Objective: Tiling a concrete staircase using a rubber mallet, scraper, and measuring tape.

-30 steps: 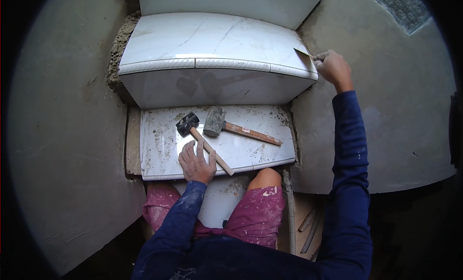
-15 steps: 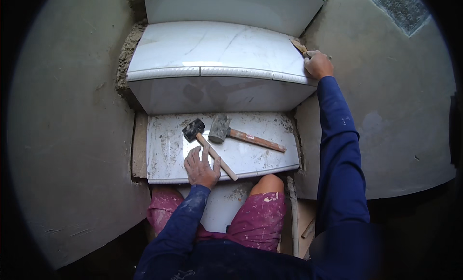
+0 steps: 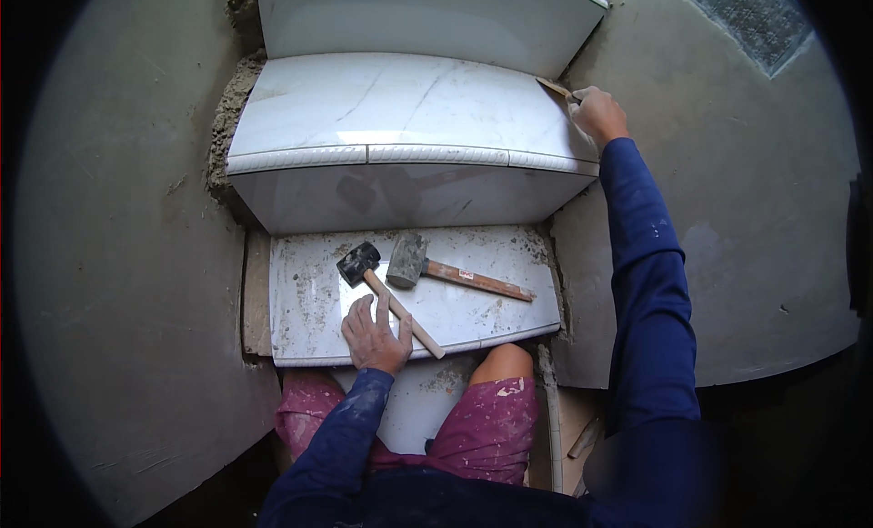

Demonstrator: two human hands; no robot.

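My right hand (image 3: pixel 597 115) grips a trowel (image 3: pixel 553 87) at the right end of a white marble-look stair tread (image 3: pixel 364 100). The trowel's thin blade points left, lying near the corner where tread, riser and wall meet. My left hand (image 3: pixel 374 335) rests with fingers spread on the lower tread (image 3: pixel 305 319). Its fingertips lie beside the wooden handle of a black-headed mallet (image 3: pixel 360 264). Right of that lies a second mallet (image 3: pixel 406 261) with a grey, dusty head and a reddish wooden handle.
Grey plastered walls (image 3: pixel 118 255) rise on the left and right (image 3: pixel 746 237). Rough mortar (image 3: pixel 234 119) shows along the treads' left ends. Crumbs litter the lower tread. A white riser (image 3: pixel 427 23) stands above. My knees are against the lower step's front.
The view has shifted a little, so the steps sit lower in it. The trowel blade has turned flatter and my right hand has moved slightly. My left hand stays on the lower tread.
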